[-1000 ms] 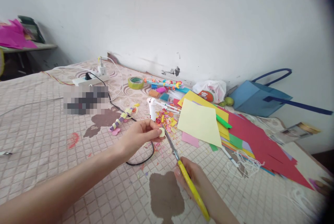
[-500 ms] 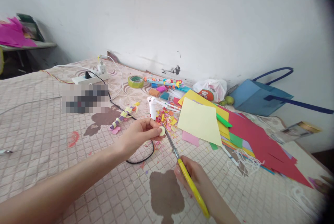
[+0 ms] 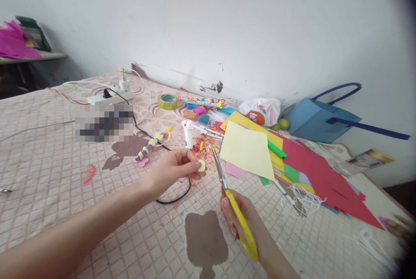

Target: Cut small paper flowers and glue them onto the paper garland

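Note:
My left hand [image 3: 173, 167] pinches a small pale yellow paper piece [image 3: 202, 166] between thumb and fingertips, held just above the patterned mat. My right hand [image 3: 242, 222] grips yellow-handled scissors [image 3: 232, 203]; their blades point up and away, with the tips a little to the right of the paper piece and apart from it. Just beyond the hands lies a heap of coloured paper scraps [image 3: 204, 145] beside a white glue tube [image 3: 188, 134].
A pale yellow sheet [image 3: 246, 150] tops a spread of coloured paper [image 3: 321, 175] at right. White string [image 3: 303, 199] lies near it. A black cable [image 3: 169, 199] loops under my left hand. Tape roll [image 3: 167, 101], power strip [image 3: 110, 96] and blue bag [image 3: 320, 118] sit farther back.
The scissors have swung to the right, away from the paper piece that their blades were touching. My left hand has stayed in place with the piece.

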A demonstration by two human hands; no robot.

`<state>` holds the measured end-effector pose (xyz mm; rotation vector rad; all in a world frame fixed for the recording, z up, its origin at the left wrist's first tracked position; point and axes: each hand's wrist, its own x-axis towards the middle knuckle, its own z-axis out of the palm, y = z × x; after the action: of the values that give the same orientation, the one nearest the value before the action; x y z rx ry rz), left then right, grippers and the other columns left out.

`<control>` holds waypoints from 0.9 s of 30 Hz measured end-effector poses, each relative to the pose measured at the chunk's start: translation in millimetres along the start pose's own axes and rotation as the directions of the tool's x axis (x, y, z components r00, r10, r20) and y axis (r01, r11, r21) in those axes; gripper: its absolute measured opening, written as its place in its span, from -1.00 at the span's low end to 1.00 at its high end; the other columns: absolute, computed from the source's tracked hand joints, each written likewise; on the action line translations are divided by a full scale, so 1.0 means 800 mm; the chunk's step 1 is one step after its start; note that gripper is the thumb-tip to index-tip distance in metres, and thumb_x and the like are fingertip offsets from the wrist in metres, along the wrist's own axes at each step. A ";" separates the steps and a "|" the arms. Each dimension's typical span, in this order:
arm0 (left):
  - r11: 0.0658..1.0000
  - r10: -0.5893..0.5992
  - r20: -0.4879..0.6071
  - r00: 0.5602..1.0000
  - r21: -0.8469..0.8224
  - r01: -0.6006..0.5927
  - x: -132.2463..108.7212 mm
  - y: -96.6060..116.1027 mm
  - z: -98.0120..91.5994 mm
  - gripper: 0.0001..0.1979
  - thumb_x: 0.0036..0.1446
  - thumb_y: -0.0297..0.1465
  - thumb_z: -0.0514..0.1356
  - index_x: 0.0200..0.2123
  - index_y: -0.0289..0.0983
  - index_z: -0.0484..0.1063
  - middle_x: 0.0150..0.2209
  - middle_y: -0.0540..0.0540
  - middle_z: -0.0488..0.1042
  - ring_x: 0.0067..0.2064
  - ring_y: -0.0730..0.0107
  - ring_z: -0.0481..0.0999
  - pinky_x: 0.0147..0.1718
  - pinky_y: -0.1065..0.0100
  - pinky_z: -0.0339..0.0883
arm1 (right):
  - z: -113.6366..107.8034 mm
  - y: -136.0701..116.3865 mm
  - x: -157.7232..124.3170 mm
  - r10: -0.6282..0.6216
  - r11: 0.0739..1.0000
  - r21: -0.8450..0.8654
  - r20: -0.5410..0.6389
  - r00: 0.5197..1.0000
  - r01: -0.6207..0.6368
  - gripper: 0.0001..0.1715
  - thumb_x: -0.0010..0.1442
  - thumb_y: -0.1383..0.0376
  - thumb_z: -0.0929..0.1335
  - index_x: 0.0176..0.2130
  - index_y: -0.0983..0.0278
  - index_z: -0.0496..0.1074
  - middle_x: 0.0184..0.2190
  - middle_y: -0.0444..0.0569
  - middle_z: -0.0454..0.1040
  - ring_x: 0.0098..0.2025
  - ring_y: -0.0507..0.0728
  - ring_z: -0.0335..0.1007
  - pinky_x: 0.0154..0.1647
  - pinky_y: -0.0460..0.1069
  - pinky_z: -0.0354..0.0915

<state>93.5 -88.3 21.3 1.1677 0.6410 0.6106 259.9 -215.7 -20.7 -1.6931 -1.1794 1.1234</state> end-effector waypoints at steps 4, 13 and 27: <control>0.992 -0.104 0.106 0.989 0.082 0.095 -0.002 -0.005 0.005 -0.78 -0.05 -0.33 0.28 -0.47 -0.33 0.32 -0.49 -0.03 0.52 -0.42 0.45 0.53 -0.36 0.40 0.38 | -0.005 -0.006 0.001 -0.009 0.991 0.135 -0.009 1.000 0.010 -0.46 0.03 -0.17 0.25 -0.47 0.24 0.13 -0.74 -0.32 0.09 -0.76 -0.10 -0.06 -0.78 -0.17 0.00; 0.953 -0.253 0.310 0.917 0.241 0.181 -0.007 -0.024 0.014 -0.79 -0.01 -0.31 0.24 -0.43 -0.32 0.30 -0.50 -0.06 0.53 -0.45 0.45 0.53 -0.41 0.40 0.38 | -0.004 -0.015 0.002 -0.061 0.961 0.266 -0.065 0.996 0.077 -0.66 -0.02 0.14 0.40 -0.39 0.26 0.19 -0.43 -0.11 0.42 -0.64 -0.10 0.05 -0.67 -0.16 0.04; 0.933 -0.280 0.327 0.903 0.315 0.175 -0.008 -0.037 0.020 -0.83 -0.02 -0.34 0.21 -0.41 -0.32 0.31 -0.49 0.01 0.45 -0.47 0.50 0.46 -0.45 0.45 0.33 | 0.008 -0.023 0.000 -0.069 0.988 0.132 -0.086 0.994 0.080 -0.74 -0.11 0.27 0.37 -0.46 0.25 0.16 -0.58 -0.23 0.22 -0.56 -0.02 0.07 -0.56 -0.11 0.04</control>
<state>103.6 -111.0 -1.8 1.4015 0.5410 0.0897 249.2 -209.8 -6.1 -1.5634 -1.0823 1.0546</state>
